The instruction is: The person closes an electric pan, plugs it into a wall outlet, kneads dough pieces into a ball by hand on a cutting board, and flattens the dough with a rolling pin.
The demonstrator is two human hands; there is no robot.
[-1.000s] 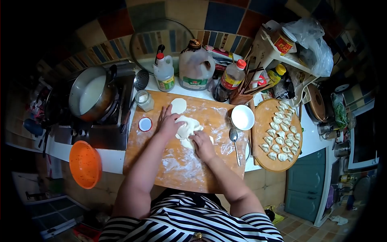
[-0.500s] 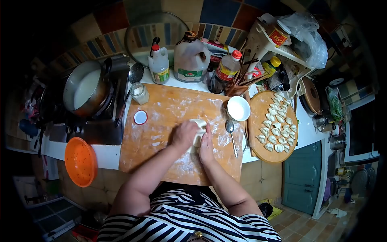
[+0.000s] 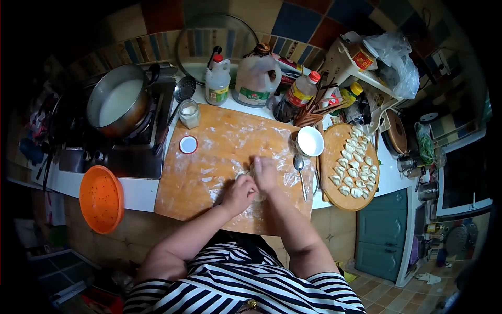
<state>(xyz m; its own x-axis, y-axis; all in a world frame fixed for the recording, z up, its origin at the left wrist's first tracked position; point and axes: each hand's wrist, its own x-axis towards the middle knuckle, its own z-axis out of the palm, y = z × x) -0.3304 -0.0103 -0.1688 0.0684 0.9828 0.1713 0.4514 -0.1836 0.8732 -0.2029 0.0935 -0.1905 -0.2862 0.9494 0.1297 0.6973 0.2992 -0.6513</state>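
A piece of pale dough (image 3: 259,197) lies on the floured wooden board (image 3: 219,136), mostly covered by my hands. My left hand (image 3: 240,194) has its fingers curled onto the dough from the left. Against it, slightly farther up the board, my right hand (image 3: 265,174) is closed over the dough, a little blurred. A metal spoon (image 3: 298,164) and a white bowl (image 3: 310,142) stand to the right of my hands. At the board's upper left are a small glass jar (image 3: 189,116) and a white lid with a red rim (image 3: 188,144).
Several dumplings (image 3: 353,171) lie on a round wooden board (image 3: 339,197) at the right. Bottles, including a soy sauce bottle (image 3: 296,99) and a large jug (image 3: 256,78), line the back. A pot (image 3: 137,107) sits on the stove at left; an orange basin (image 3: 102,209) stands at the counter's front edge.
My right hand has swung from the dough's right side up over it. My left hand has drawn back toward me, and the dough is more bunched and hidden. The view has shifted slightly.
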